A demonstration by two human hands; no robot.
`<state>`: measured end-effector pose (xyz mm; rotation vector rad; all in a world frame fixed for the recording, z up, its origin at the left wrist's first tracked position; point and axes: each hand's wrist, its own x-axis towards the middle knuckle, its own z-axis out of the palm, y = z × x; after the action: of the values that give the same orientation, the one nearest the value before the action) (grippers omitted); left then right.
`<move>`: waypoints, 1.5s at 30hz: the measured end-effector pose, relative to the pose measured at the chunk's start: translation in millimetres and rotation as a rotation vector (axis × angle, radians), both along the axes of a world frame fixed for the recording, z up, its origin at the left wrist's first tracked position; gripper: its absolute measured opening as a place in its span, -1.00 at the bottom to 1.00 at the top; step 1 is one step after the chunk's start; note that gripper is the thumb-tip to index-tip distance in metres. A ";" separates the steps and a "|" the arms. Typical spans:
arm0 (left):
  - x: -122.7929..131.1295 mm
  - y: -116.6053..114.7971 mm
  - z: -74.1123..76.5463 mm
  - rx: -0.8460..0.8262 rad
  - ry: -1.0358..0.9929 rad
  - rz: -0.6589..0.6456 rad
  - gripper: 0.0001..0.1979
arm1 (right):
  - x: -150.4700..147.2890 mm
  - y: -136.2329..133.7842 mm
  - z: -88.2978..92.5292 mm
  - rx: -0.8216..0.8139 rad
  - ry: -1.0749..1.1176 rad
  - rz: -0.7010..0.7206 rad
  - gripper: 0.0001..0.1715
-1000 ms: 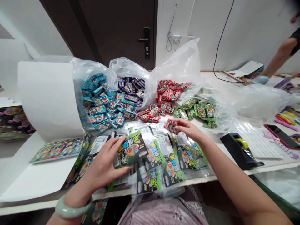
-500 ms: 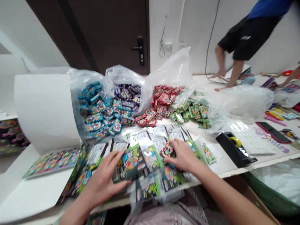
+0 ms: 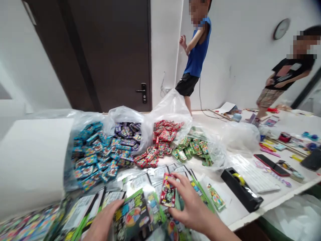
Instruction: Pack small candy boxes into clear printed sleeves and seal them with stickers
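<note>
My left hand (image 3: 106, 219) is at the lower edge of the view, its fingers on the left side of a black-and-green printed pouch (image 3: 132, 214) and its thumb out of sight. In my right hand (image 3: 192, 204) a small red packet (image 3: 167, 191) stands upright, pinched along its right side above the pouches. More printed pouches (image 3: 82, 214) lie overlapped under and around both hands. Behind them are heaps of small packets: blue (image 3: 96, 147), purple (image 3: 126, 134), red (image 3: 163, 134) and green (image 3: 197, 147), spilling from clear plastic bags (image 3: 126, 113).
A black tape dispenser (image 3: 240, 189) and a single green packet (image 3: 216, 197) lie to the right. Beyond are a printed sheet (image 3: 258, 177) and a phone (image 3: 272, 164). A white box flap (image 3: 32, 164) rises at left. Two people (image 3: 197, 53) are at the back.
My view has tilted up, showing more of the people and wall. The person in blue has moved left and now appears upright. My right hand has turned the red packet upright.
</note>
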<state>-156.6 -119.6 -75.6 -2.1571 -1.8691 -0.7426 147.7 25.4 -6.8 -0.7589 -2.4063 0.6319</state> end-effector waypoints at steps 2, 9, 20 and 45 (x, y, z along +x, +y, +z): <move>10.8 -2.2 17.5 -0.045 -0.044 0.001 -0.19 | -2.3 -1.4 5.7 0.089 0.015 0.066 -0.12; 26.5 4.6 45.7 -0.180 -0.144 -0.058 -0.13 | -16.5 -1.5 13.8 0.257 -0.133 0.241 -0.19; 19.9 2.3 47.1 -0.232 -0.197 -0.103 -0.13 | -19.3 14.0 36.5 0.141 -0.209 0.248 -0.19; -10.9 -25.1 45.6 -0.127 -0.191 0.122 -0.09 | -105.3 59.4 -3.4 -0.226 0.145 0.133 -0.69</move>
<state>-167.5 -144.7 -30.0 -2.0859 -2.1767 -0.8527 42.4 84.8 -10.2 -0.6218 -2.2896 0.9910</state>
